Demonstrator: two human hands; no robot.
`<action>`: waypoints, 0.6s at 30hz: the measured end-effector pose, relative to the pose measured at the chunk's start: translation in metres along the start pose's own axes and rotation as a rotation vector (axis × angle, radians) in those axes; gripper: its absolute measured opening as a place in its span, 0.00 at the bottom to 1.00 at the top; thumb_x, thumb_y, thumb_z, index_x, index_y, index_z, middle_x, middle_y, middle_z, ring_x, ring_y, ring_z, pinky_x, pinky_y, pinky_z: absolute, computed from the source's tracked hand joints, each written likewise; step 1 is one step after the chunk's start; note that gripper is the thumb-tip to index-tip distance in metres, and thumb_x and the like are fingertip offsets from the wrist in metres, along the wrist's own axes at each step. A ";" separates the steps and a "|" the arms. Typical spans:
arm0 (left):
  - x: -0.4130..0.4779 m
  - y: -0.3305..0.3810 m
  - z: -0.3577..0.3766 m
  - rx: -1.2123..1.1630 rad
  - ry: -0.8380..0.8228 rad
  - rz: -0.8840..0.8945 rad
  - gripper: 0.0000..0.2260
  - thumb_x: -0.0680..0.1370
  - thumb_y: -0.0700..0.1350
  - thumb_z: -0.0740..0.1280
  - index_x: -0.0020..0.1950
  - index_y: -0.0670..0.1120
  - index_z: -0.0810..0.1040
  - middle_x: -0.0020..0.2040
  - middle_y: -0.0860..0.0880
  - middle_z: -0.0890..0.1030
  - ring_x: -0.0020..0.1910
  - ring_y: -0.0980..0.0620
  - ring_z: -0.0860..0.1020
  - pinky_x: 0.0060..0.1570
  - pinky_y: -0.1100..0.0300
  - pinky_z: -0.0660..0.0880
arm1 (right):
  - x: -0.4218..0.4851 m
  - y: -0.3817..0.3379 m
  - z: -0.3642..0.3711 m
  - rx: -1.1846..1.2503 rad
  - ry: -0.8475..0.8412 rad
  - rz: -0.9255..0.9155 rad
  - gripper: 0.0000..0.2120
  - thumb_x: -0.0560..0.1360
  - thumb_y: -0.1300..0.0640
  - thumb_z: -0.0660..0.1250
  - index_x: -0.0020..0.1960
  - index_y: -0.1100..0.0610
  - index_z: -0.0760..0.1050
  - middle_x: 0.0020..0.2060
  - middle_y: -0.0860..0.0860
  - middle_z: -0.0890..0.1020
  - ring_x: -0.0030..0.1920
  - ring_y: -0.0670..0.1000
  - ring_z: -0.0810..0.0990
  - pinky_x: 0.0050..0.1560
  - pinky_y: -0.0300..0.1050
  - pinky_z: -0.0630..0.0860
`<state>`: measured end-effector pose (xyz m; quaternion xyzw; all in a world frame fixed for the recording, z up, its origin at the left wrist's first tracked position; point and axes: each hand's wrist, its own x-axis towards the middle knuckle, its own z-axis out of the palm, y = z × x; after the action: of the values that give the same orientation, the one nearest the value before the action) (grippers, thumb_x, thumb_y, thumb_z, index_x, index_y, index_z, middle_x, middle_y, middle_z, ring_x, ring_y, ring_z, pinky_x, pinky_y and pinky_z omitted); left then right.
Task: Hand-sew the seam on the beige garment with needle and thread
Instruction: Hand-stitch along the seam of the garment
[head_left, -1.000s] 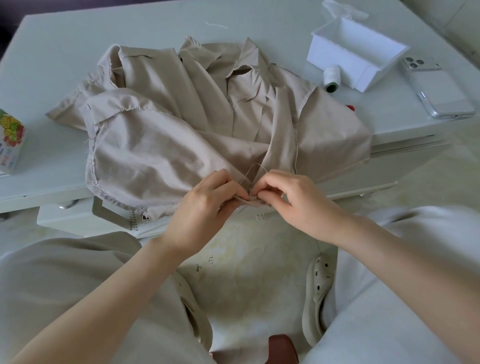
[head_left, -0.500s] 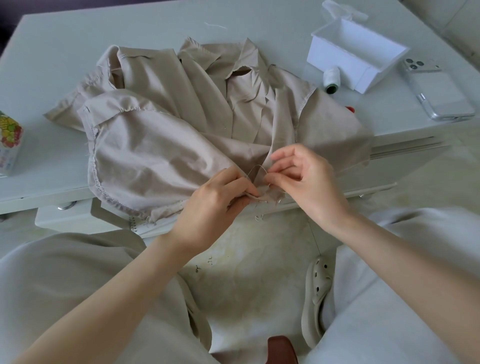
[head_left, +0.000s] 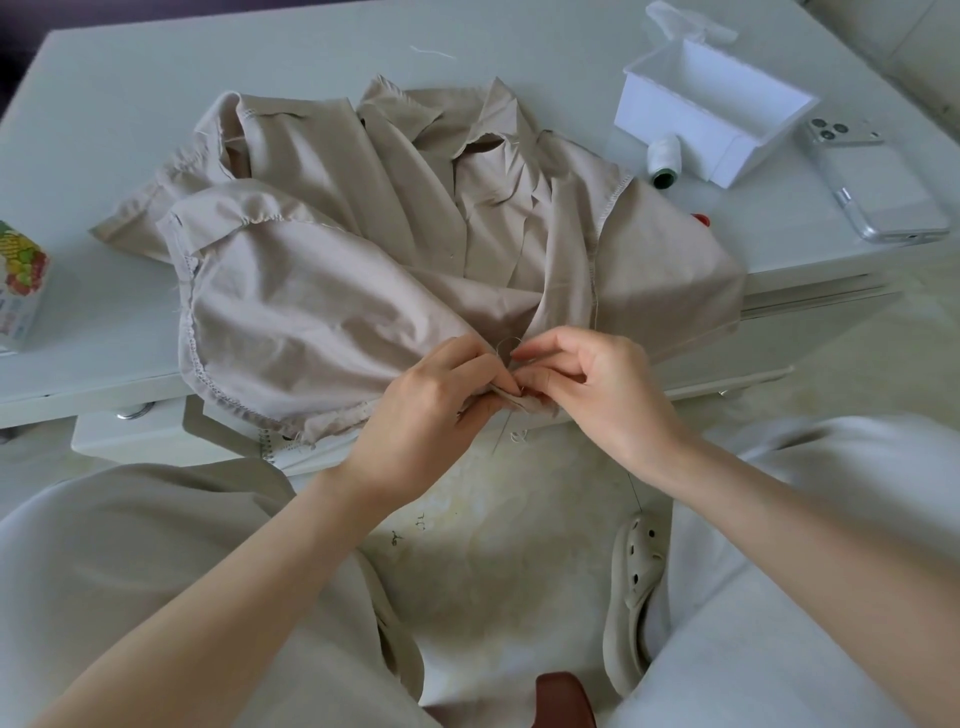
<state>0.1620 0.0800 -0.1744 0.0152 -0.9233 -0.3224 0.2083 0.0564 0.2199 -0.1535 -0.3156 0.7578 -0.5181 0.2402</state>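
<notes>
Head view, and the big lump of garment is spread over the middle of the bench. Its near part spills over the front edge, which is where the sewing is going on.

The left hand has its grip clamped on a small fold of the seam, just off that front edge. The right hand is the bit that changed. Half a second ago it was lifted off the cloth with its fingers fanned out, drawing a loop of thread up. Now it's dropped back down, and its grip is pinched on the same fold, touching the left thumb. The loop looks smaller too. I'd guess the needle is in that pinch, but it's too small to make out.

My read is that one stitch got pulled through and snugged, and the right hand is lining up the next bite into the seam. So it's mid-seam, one stitch at a time, and I can't tell how much is left.

Off at the far right corner there's a spool, a white box and a phone, none of them in play right now.
</notes>
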 end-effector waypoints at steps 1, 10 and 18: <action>0.000 0.000 0.000 -0.001 0.006 0.001 0.03 0.74 0.38 0.69 0.45 0.44 0.81 0.43 0.57 0.71 0.39 0.60 0.71 0.36 0.56 0.74 | 0.000 0.001 0.001 -0.019 -0.014 -0.006 0.06 0.74 0.62 0.69 0.47 0.53 0.80 0.39 0.46 0.85 0.40 0.42 0.83 0.45 0.35 0.78; 0.005 -0.001 -0.003 -0.038 0.031 -0.084 0.09 0.75 0.45 0.61 0.47 0.44 0.79 0.43 0.55 0.77 0.42 0.55 0.74 0.42 0.64 0.71 | -0.001 0.009 -0.005 -0.486 0.118 -0.641 0.07 0.75 0.66 0.65 0.50 0.62 0.79 0.47 0.55 0.78 0.50 0.52 0.76 0.56 0.41 0.71; 0.004 0.003 -0.003 -0.057 0.011 -0.162 0.06 0.74 0.42 0.65 0.48 0.46 0.81 0.38 0.53 0.77 0.40 0.56 0.74 0.40 0.61 0.72 | 0.002 0.022 0.000 -0.874 0.092 -0.862 0.10 0.72 0.69 0.64 0.44 0.58 0.82 0.37 0.54 0.76 0.41 0.53 0.68 0.44 0.45 0.67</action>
<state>0.1600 0.0798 -0.1686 0.0857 -0.9083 -0.3645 0.1866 0.0502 0.2243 -0.1746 -0.6400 0.7139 -0.2234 -0.1755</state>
